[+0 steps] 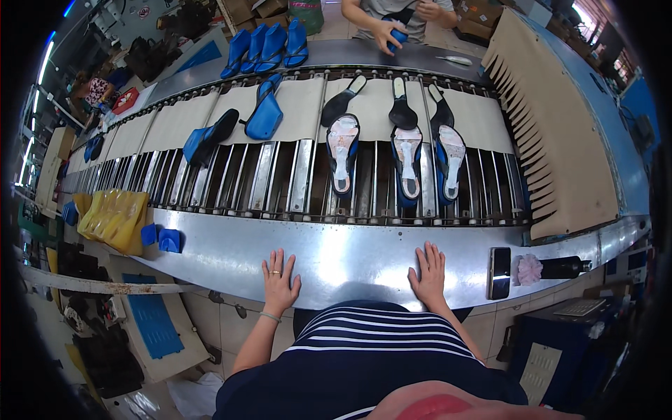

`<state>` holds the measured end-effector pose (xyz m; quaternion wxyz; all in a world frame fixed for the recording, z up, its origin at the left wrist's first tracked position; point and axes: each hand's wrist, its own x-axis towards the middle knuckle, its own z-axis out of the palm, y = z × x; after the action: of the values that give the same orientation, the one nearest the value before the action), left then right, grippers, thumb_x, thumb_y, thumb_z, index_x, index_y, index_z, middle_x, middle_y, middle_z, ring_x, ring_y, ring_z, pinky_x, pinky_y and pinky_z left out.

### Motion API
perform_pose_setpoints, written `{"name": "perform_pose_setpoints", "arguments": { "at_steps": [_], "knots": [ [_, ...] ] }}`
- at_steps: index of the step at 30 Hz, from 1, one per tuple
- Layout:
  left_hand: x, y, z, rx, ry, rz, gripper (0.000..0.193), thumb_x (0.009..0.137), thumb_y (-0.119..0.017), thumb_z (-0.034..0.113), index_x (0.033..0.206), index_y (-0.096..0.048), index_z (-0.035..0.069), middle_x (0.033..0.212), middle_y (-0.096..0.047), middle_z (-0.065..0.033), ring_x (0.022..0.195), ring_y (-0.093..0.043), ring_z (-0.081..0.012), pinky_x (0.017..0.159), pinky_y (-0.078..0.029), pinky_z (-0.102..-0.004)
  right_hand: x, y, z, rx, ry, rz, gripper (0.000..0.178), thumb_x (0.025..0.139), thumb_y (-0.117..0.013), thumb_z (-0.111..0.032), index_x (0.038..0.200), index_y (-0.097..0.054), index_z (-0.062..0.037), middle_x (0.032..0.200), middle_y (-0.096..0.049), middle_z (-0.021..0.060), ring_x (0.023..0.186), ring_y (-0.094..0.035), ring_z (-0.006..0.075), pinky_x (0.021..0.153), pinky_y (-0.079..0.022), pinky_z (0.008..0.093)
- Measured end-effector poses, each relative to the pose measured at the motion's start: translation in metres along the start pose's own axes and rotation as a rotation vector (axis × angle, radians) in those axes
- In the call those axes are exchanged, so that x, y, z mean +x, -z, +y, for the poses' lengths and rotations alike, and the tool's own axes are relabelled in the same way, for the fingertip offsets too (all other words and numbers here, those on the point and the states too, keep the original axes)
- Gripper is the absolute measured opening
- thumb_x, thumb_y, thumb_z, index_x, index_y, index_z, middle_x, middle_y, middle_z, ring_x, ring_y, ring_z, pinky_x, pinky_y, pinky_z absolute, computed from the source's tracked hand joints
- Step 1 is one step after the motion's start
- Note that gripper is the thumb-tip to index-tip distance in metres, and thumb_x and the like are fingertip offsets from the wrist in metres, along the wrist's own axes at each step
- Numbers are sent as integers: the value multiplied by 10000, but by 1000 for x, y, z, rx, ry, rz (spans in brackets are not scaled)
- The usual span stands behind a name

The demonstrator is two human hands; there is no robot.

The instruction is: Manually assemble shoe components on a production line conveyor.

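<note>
My left hand [280,281] lies flat on the metal ledge [343,255], fingers spread, a ring on one finger. To its right, my right hand [428,274] also rests flat there with nothing in it. Beyond them, on the roller conveyor [280,175], three shoes on blue lasts lie bottom up: a left one [343,150], a middle one [407,161] and a right one [451,157]. Their undersides are patchy white and pink. Black soles [402,108] lie just past them on the pale belt. Farther left are a blue last with straps [264,112] and a blue-and-black one [210,136].
A phone [499,273], a pink scrunchie [528,269] and a black bottle [562,267] lie right on the ledge. Yellow pieces [115,218] and blue blocks [169,240] sit left. Several blue lasts [269,49] stand opposite, near another person's hand [387,35]. A fringed cover [560,126] borders the conveyor's right end.
</note>
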<state>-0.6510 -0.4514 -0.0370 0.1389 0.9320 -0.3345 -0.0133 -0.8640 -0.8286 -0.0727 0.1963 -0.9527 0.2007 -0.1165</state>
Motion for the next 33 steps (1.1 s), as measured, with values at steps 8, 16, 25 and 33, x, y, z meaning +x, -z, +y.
{"name": "perform_pose_setpoints", "arguments": {
  "at_steps": [8,16,25,33],
  "knots": [
    [-1,-3,2,4,5,-2,610,924,-603,297,1502,-492,138,1644,-292,-188,1536,-220,-388,1221,-114,-611,2,4,1,4,13,8,596,898,-646,-285,1443,-529,-76,1599,-369,190,1489,-317,388,1208,-226,570],
    [-1,-4,6,-3,-4,2,601,932,-593,294,1503,-489,137,1645,-292,-184,1532,-225,-393,1217,-123,-617,1,4,5,10,13,15,595,895,-648,-283,1439,-530,-73,1593,-373,192,1479,-333,390,1203,-236,575],
    [3,-8,10,-42,31,32,570,920,-632,242,1464,-521,111,1612,-332,-201,1509,-261,-400,1214,-133,-614,0,5,9,20,9,29,578,896,-651,-281,1424,-542,-72,1586,-381,191,1468,-341,397,1197,-244,574],
    [121,3,70,-495,-31,303,452,926,-657,68,1368,-578,12,1511,-448,-226,1392,-438,-403,1161,-342,-450,55,5,-15,372,25,175,277,854,-704,-120,1116,-676,-33,1167,-646,152,1104,-578,353,986,-417,481]
  ]
}}
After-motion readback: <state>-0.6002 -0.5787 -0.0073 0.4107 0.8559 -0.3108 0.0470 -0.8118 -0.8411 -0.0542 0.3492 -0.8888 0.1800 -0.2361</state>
